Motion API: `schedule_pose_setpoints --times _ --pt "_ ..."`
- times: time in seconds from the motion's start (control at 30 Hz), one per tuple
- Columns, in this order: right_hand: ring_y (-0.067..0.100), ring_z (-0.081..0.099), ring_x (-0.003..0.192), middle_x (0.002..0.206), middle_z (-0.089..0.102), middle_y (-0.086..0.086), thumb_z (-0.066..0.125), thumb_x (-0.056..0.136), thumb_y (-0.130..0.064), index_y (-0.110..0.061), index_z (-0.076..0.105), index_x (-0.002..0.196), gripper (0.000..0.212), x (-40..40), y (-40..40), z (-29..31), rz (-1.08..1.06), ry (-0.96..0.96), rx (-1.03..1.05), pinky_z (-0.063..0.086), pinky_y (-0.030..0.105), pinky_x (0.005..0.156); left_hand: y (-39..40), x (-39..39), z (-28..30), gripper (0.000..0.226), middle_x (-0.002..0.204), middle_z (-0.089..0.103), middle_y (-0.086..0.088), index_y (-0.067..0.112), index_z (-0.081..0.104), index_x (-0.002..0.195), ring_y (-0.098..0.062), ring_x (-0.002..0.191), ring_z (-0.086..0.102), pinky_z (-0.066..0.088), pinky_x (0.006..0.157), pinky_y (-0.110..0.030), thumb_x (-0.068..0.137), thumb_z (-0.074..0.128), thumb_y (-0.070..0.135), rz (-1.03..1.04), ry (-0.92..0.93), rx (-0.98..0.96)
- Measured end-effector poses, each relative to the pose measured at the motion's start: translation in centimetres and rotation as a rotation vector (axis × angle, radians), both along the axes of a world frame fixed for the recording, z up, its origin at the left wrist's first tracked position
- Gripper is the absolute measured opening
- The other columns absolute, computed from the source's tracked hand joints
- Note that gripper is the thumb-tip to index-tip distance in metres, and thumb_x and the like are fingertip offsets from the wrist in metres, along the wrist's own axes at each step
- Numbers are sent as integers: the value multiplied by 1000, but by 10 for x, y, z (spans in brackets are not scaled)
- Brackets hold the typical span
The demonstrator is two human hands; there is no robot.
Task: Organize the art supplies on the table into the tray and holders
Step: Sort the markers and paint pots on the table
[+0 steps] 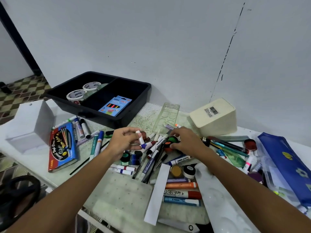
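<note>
My left hand (123, 142) pinches a short white marker with a blue end (141, 139) just above the pile of markers and pens (156, 153) at the table's middle. My right hand (186, 140) reaches into the same pile, its fingers curled over small round paint pots, a green one (173, 140) and an orange one (167, 144). The black two-compartment tray (134, 105) stands at the back left, holding two tape rolls (76, 95) in one side and a blue pencil box (115, 105) in the other. A cream holder (214, 117) lies tipped on its side at the back right.
A red and blue pencil box (63, 147) lies at left beside loose markers (82, 128). A white box (28, 125) sits at the far left. A clear plastic palette (166, 118), a blue pouch (286, 163) at right and more markers (182, 192) near the front crowd the table.
</note>
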State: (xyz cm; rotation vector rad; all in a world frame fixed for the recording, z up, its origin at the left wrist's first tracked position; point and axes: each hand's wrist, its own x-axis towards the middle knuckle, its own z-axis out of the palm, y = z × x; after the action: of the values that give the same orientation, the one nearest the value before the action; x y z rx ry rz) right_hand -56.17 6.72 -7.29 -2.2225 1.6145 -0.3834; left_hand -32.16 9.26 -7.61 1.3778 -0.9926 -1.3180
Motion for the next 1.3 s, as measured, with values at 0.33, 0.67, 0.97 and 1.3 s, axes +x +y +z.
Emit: schedule_pose_setpoints --times 0.33,0.67,0.97,1.3 --pt "17 56 96 107 60 7 61 87 -10 -15 68 108 23 14 -4 7 111 -85 -26 49 35 86 12 12 4 14 79 70 -12 6 68 96 -22 66 66 60 56 -34 86 65 -3 -14 -31 -12" --pt "26 43 113 121 53 7 58 92 -41 -30 58 131 41 68 -11 4 370 313 -71 38 40 92 21 29 3 15 75 73 -6 4 68 97 -18 64 69 60 57 -34 84 66 -3 26 -36 -23" --pt "24 59 101 109 66 5 64 86 -18 -22 71 108 23 98 -18 -4 336 397 -86 48 32 74 25 44 2 18 77 70 -9 3 69 102 -19 64 65 58 54 -29 84 68 0 51 -45 -15" --pt "30 59 93 101 60 15 52 87 -1 -8 63 107 24 98 -15 -5 509 549 -253 43 34 67 33 50 9 21 88 70 -22 1 68 105 -26 67 67 57 52 -28 85 67 -1 63 -62 -26"
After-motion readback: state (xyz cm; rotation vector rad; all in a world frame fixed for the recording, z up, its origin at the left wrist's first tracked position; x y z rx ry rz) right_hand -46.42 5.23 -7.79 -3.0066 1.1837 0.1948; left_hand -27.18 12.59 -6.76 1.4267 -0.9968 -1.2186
